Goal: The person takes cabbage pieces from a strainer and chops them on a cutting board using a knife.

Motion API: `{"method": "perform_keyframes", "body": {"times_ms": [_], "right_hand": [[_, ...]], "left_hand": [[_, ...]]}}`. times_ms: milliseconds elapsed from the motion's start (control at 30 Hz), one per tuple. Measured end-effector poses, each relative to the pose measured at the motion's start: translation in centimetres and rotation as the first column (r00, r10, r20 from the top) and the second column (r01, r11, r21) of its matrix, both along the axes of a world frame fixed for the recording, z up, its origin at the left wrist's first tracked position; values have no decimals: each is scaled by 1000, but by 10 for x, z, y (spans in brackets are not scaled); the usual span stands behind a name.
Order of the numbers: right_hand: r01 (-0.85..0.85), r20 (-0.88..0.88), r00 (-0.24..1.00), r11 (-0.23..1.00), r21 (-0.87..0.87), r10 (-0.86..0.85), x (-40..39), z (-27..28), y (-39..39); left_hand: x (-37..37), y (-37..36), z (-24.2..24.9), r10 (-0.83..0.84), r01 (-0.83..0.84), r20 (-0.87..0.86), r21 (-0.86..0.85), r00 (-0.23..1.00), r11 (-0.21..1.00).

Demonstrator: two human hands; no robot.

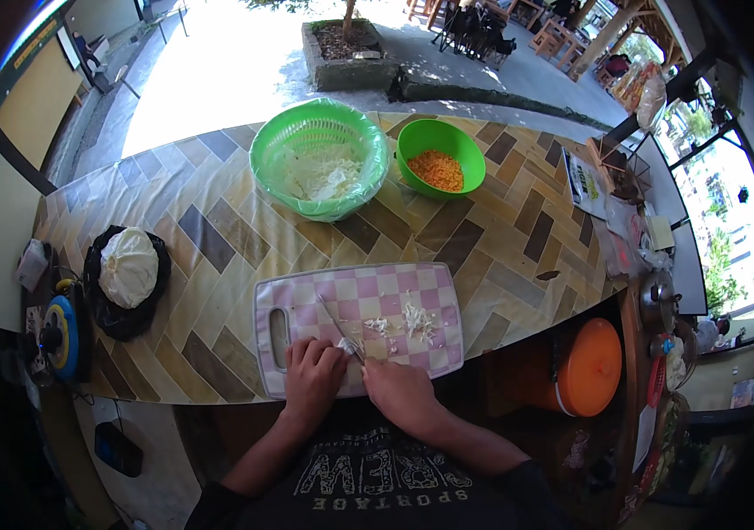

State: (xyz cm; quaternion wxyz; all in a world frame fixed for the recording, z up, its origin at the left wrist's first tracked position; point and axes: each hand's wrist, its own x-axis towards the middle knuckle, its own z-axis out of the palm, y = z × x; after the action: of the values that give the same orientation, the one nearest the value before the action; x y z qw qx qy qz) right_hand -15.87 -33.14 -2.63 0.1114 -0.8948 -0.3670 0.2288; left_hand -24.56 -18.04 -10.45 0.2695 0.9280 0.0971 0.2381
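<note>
A pink-and-white checkered cutting board (306, 300) lies at the table's near edge. On it my right hand (399, 389) is closed round the handle of a knife (334, 314), whose blade slants away to the upper left. Beside the blade, the curled fingers of my left hand (313, 369) press a small white piece of food (345, 345) against the board. What kind of food it is I cannot tell. Thin white shreds (418, 323) lie in small heaps right of the knife.
Behind the board stand a green basket (275, 168) lined with clear plastic, holding white shreds, and a green bowl (474, 168) of chopped orange pieces. A white bundle (129, 268) sits in a black bag on the left. Below the table at right is an orange bucket (591, 367).
</note>
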Motion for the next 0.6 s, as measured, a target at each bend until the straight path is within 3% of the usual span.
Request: {"method": "perform_keyframes", "body": {"times_ms": [600], "right_hand": [[-57,56,997,998,-19,58,1,-7,4]], "left_hand": [[-4,5,7,-46,45,-20,-13,999,999]]}}
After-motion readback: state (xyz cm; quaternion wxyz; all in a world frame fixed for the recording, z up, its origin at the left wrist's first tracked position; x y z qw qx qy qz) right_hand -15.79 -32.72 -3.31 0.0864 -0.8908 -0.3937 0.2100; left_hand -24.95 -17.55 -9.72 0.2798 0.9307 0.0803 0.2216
